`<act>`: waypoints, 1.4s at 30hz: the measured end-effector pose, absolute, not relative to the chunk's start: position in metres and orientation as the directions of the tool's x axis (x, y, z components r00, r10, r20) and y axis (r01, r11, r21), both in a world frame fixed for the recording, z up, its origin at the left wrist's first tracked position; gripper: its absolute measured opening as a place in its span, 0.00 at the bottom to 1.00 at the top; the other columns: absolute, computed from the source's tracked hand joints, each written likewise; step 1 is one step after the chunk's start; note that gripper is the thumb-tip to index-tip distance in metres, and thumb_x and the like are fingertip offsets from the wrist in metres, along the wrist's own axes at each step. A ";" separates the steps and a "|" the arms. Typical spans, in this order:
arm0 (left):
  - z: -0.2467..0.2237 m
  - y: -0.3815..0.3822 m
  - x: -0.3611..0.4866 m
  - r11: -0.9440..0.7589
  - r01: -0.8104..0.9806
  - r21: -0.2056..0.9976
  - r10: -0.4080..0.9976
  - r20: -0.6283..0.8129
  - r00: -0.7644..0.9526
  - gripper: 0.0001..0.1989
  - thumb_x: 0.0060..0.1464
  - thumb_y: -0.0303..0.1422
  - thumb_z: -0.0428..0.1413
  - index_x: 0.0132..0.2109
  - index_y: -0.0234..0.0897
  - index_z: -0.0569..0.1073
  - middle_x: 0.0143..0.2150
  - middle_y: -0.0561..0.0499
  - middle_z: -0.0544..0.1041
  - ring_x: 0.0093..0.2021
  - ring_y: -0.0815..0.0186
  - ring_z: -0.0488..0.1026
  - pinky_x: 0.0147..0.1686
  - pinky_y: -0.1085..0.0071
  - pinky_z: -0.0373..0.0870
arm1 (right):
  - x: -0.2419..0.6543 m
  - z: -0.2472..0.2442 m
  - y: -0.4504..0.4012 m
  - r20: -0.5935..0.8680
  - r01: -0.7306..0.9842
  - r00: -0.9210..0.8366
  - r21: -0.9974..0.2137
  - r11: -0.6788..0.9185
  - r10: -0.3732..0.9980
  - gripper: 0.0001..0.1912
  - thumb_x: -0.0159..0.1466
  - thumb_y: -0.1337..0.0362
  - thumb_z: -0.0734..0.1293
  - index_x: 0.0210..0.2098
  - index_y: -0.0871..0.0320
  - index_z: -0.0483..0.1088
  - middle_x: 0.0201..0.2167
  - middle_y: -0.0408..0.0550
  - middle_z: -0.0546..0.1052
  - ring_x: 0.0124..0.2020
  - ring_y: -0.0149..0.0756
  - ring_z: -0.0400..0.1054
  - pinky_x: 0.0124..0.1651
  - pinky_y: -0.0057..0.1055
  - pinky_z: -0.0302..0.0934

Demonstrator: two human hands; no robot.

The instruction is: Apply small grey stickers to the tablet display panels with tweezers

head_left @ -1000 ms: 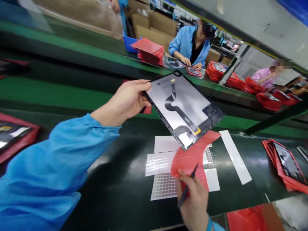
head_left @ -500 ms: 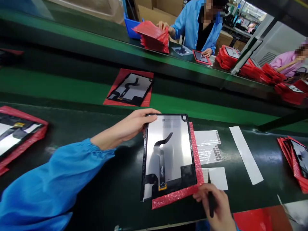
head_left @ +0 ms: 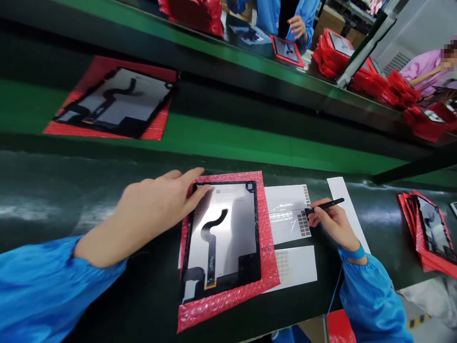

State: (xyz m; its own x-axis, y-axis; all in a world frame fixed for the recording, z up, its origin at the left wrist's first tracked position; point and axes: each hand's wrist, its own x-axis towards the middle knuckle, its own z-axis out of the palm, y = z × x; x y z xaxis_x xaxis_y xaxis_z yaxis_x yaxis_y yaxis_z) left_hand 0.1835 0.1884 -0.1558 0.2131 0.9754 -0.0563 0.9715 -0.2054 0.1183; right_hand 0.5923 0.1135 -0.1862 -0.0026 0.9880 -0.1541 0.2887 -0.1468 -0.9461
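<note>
A display panel (head_left: 233,228) with a black frame and a curved black ribbon lies on a pink bubble-wrap sheet (head_left: 269,267) on the dark bench. My left hand (head_left: 160,202) rests at its upper left corner, thumb on the panel's edge, fingers apart. To the right, my right hand (head_left: 332,221) holds a black pen-like tool (head_left: 329,204), its tip at the small dark squares on a white label sheet (head_left: 285,226). A second label sheet (head_left: 285,197) adjoins it above, and a third (head_left: 302,267) lies below, partly under the wrap.
Another panel (head_left: 123,102) on red wrap lies on the green belt (head_left: 228,147). A white strip (head_left: 337,186) is behind my right hand. Wrapped panels (head_left: 433,226) are stacked at the right. Across the belt sits a person in blue, with red packs (head_left: 330,57) nearby.
The panel now lies on its wrap, lower and further left. My right hand has moved from the wrap's corner up to the label sheets. The belt panel appears further left and the view has shifted.
</note>
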 end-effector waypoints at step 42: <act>-0.168 0.076 0.298 -0.864 0.460 0.204 0.497 0.211 0.842 0.24 0.72 0.43 0.48 0.58 0.29 0.78 0.54 0.40 0.81 0.52 0.54 0.77 0.50 0.61 0.73 | 0.529 -0.186 0.135 -0.233 0.074 -0.129 -0.971 -0.225 0.964 0.16 0.70 0.47 0.73 0.43 0.53 0.73 0.30 0.48 0.85 0.29 0.44 0.83 0.37 0.42 0.81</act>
